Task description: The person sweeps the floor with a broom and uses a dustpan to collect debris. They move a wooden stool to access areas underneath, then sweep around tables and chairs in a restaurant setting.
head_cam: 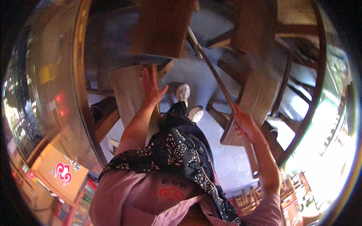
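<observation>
My right hand (246, 124) is closed around a long brown handle (219, 77) with a hanging hole at its near end. The handle slants away from me to a narrow, pale-edged head (195, 41) low near the floor, probably a flat mop, though blur hides its exact form. My left hand (152, 89) holds nothing. Its fingers are spread over a wooden bench (128, 87) on the left; whether the palm touches the wood, I cannot tell. Another bench (256, 96) stands to the right, just beyond my right hand.
Glass-topped wooden tables flank me, one with its edge (82, 113) on the left and one with its edge (305, 113) on the right. A further bench (164, 31) lies ahead. My shoes (183, 91) are on the grey floor (223, 163) between the benches, among several wooden legs.
</observation>
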The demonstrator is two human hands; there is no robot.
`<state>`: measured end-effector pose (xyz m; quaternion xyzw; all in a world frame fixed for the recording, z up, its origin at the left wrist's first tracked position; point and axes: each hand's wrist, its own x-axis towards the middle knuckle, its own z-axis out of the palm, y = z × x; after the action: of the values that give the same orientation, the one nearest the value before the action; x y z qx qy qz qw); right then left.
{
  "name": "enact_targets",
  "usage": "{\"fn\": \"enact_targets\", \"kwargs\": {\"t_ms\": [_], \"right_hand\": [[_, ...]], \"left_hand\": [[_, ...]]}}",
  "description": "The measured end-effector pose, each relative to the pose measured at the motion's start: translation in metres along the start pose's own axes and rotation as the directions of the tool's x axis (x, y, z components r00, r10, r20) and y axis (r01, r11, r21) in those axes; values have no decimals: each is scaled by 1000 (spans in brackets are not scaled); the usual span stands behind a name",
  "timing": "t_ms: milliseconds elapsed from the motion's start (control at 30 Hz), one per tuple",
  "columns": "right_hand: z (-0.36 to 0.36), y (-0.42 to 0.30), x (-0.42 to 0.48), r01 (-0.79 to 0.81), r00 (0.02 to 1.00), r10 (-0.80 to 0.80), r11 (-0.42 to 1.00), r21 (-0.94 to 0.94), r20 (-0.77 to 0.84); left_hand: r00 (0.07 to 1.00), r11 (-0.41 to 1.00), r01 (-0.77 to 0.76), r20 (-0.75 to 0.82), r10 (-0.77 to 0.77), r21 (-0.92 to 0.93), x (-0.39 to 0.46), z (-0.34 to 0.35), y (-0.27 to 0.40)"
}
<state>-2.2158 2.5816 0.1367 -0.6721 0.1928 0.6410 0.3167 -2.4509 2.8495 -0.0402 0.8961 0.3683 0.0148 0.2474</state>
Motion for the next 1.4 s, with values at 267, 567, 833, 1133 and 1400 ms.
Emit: {"fn": "enact_targets", "kwargs": {"t_ms": [267,567,833,1133,1400], "right_hand": [[25,-153,157,406,794,-602,419,-812,87],[50,-223,267,287,635,-623,-359,-888,457],[-4,-168,182,283,724,-575,-257,-924,381],[32,-87,85,-29,992,-67,700,-714,-106],[64,-43,72,-47,998,40,976,-213,-38]], "left_hand": [[986,998,69,150,-69,4,-2,3,-1],[966,989,145,210,-149,38,-4,-1,8],[973,992,127,192,-127,11,-6,2,3],[985,993,117,133,-113,-17,-4,5,-1],[980,991,136,146,-137,22,1,-1,4]]}}
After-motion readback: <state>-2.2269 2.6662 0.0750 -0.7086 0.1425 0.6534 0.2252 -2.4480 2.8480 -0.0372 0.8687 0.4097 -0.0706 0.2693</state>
